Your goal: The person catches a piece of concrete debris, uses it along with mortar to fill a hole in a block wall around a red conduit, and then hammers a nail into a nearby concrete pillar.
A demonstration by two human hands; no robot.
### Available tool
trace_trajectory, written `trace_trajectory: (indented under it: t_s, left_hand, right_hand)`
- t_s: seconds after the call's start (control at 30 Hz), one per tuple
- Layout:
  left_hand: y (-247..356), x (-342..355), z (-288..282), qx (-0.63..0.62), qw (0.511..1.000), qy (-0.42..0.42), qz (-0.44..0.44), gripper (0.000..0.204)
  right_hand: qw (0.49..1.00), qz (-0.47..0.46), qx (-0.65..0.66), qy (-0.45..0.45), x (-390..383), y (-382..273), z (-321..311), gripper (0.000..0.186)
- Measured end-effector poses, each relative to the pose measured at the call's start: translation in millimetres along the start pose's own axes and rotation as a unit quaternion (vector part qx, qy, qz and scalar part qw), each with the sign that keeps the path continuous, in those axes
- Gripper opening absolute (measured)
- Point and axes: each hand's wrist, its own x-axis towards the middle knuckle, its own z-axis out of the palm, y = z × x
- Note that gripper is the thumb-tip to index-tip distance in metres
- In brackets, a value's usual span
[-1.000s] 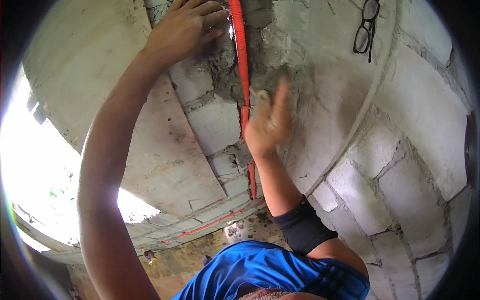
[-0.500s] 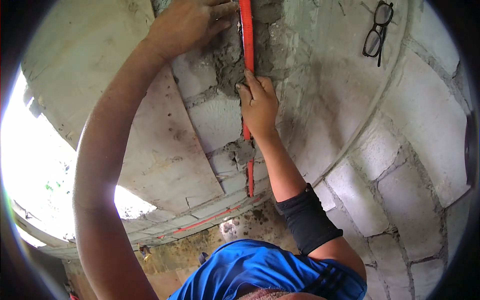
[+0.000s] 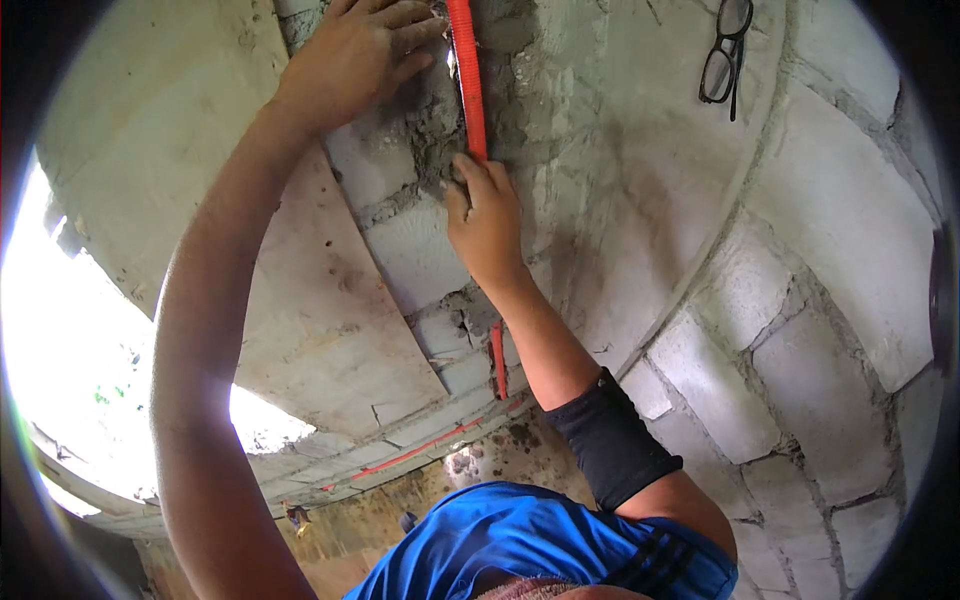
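Observation:
A red corrugated conduit (image 3: 466, 85) runs down a rough, mortar-lined groove in the block wall. My right hand (image 3: 487, 215) is closed on it, thumb and forefinger pinching its visible lower part. Whether the conduit continues behind my hand and wrist is hidden. Higher up and to the left, my left hand (image 3: 355, 65) rests against the wall beside the conduit, its fingers apart and fingertips close to the groove; I see nothing held in it. Farther down, a short piece of red conduit (image 3: 499, 360) shows in the same groove line.
Black-framed glasses (image 3: 725, 60) are at the upper right. A large flat board (image 3: 330, 290) covers the wall at left, beside a bright opening (image 3: 80, 350). Light blocks with grey joints (image 3: 820, 420) fill the right side. A thin red line (image 3: 415, 450) crosses the wall low down.
The view has shifted, so the wall and glasses sit farther left. The conduit stretch that showed below my right hand is no longer visible. Both hands stay near the conduit.

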Motion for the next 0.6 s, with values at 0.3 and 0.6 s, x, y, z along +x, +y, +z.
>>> trace_trajectory:
  t_s: [0.3, 0.6]
  left_hand:
    - [1.7, 1.3, 7.3, 0.083, 0.996, -0.014, -0.007, 0.039]
    - [5.3, 0.5, 9.4, 0.131, 0.991, -0.027, -0.013, 0.045]
  right_hand:
    - [0.996, -0.048, -0.060, 0.039, 26.9, 10.3, -0.7, 0.015]
    - [0.996, -0.065, -0.002, 0.065, 22.9, 14.4, -1.0, 0.030]
